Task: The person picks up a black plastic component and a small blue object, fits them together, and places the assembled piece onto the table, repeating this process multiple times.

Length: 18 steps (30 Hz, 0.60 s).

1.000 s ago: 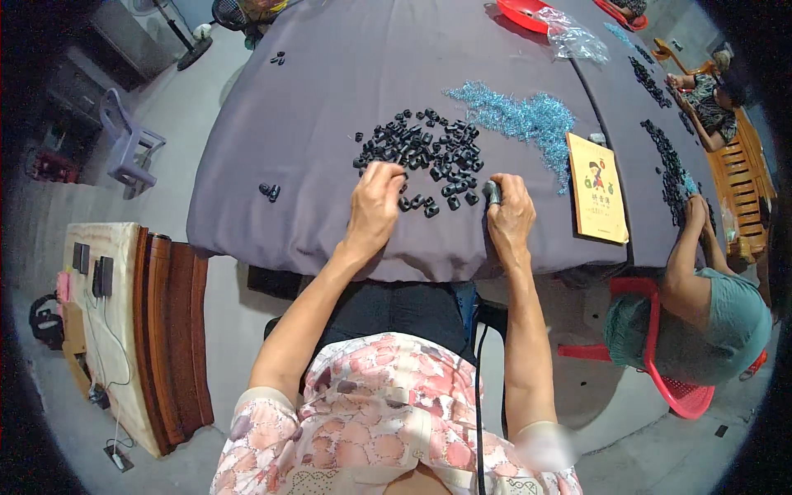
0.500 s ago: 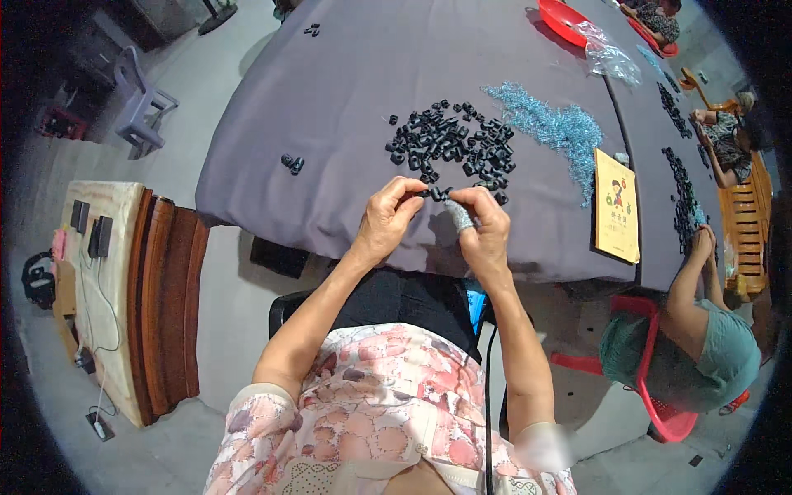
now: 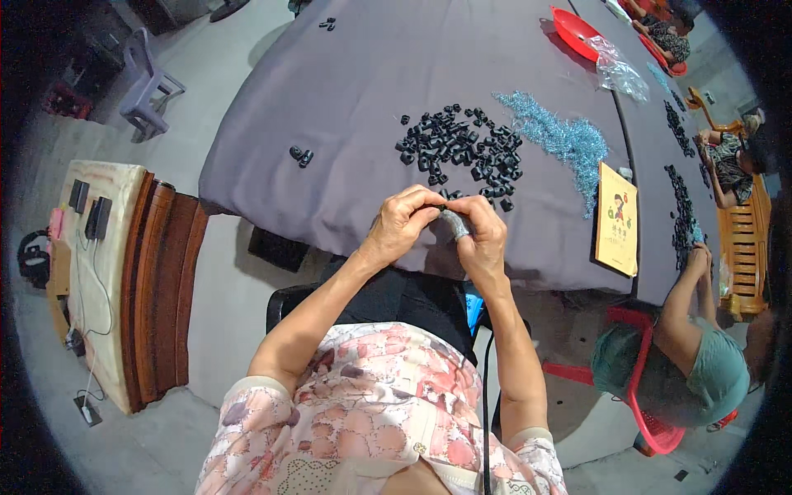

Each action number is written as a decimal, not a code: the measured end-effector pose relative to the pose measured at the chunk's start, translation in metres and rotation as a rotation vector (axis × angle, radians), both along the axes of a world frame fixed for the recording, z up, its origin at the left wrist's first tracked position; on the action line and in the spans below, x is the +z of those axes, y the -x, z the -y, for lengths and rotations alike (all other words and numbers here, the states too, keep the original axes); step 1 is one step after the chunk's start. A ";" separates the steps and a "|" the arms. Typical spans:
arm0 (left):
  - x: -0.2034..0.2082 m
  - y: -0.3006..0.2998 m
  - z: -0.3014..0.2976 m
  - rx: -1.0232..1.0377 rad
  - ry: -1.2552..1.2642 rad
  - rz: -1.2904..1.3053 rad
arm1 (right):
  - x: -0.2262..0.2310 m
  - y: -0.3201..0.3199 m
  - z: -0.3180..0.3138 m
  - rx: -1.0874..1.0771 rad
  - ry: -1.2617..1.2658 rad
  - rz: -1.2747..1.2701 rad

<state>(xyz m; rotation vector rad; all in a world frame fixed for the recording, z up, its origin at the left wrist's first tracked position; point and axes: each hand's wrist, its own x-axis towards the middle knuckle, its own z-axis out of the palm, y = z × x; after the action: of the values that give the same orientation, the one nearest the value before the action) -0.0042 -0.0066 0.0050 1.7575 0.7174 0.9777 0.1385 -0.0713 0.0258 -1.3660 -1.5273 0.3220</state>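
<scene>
The book (image 3: 616, 231) bears a row of large characters on its cover. Print beneath is too small to read.

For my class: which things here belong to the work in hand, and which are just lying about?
In the work:
small black piece, between left hand and right hand
loose black pieces
blue pieces, probably

Apparently lying about:
yellow booklet
red tray
clear plastic bag

VIEW head, left of a fisheye pair, worn | FACING steeply down and forward over the patterned shirt (image 3: 363, 412) | NEARNESS left hand (image 3: 402, 223) and right hand (image 3: 483, 237) near, mid-frame; grey-covered table (image 3: 346, 99) running past top | SPAN very wide, floor (image 3: 224, 289) at left to seated co-worker (image 3: 718, 363) at right | RIM dark, straight edges bending
</scene>
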 end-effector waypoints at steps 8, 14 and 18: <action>-0.001 0.006 0.003 -0.047 0.122 0.064 | -0.010 0.008 0.000 -0.017 -0.019 -0.143; -0.004 0.022 -0.005 -0.055 0.465 0.298 | -0.006 0.027 0.002 0.125 0.058 -0.078; -0.014 0.033 -0.015 -0.042 0.426 0.371 | -0.002 0.031 0.004 0.110 0.060 0.005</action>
<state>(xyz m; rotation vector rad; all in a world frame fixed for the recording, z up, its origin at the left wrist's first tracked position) -0.0370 0.0087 -0.0087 1.1772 0.5934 1.0009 0.1076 -0.0748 0.0241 -1.3323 -1.6114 0.4361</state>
